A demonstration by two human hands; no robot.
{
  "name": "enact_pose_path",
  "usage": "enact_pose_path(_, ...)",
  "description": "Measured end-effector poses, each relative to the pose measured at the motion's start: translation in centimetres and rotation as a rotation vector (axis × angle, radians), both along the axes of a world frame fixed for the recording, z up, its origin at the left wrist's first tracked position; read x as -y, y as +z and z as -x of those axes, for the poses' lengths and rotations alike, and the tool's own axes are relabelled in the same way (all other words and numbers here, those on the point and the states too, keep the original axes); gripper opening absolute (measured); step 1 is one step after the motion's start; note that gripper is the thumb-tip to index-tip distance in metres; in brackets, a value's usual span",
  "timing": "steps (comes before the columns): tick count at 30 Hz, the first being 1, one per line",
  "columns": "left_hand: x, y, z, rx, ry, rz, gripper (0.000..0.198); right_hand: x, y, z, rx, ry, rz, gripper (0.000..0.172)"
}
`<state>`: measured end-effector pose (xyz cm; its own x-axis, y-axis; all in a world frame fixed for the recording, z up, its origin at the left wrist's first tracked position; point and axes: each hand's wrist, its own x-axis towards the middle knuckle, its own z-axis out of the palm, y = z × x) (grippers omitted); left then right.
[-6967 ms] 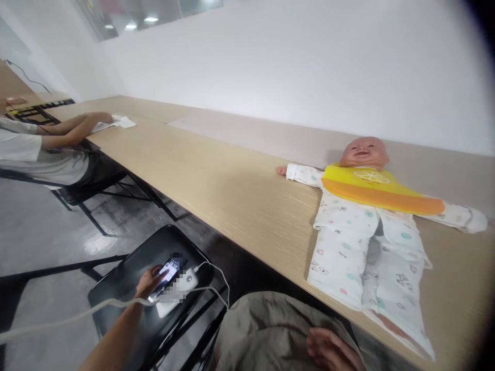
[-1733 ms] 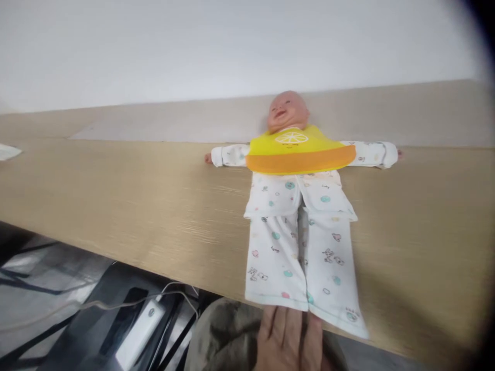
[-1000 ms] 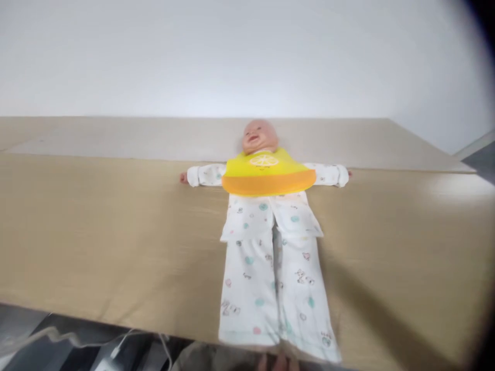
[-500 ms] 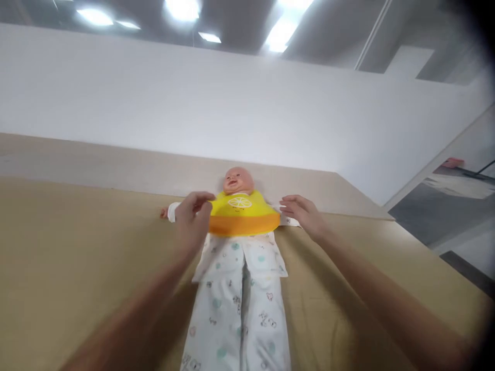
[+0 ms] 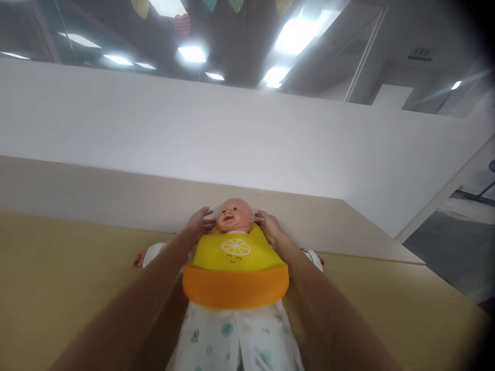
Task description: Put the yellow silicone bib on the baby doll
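Desk (image 5: 58,288) filled the lower left of the frame, a pale wood surface running back to a white wall. Your left forearm came up from the bottom left, and your left hand (image 5: 199,222) sat just left of centre, against the left side of the doll's neck, where the bib's collar met it. Its fingers were curled loosely inward with the tips toward the doll's cheek; you seemed to be touching the collar edge, but I could not tell whether you had pinched it or only rested on it.

The doll (image 5: 234,214) lay on its back in the middle of the frame, head toward the wall, arms spread out to either side on the desk. The yellow bib (image 5: 235,268), with an orange lower lip and a lemon-slice print, covered its chest. Below it showed white printed baby clothes (image 5: 232,342), running off the bottom edge.

Your right hand (image 5: 269,226) mirrored the other just right of centre, at the right side of the neck, fingers partly bent and touching the bib's collar; its grip was likewise hidden.
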<state>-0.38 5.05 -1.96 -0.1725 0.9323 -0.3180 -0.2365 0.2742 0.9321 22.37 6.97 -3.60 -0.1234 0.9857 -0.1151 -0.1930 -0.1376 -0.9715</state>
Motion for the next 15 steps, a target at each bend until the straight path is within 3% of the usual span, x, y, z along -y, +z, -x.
enact_pose_path(6, -0.8, -1.4, 0.2, 0.206, -0.141, 0.02, 0.029, 0.0, -0.6, 1.9, -0.338, 0.364, 0.21, 0.05)
enact_pose_path(15, 0.9, -1.9, 0.0, 0.353, -0.237, 0.032, 0.025, 1.0, -0.6, 1.6, -0.347, 0.134, 0.142, 0.025)
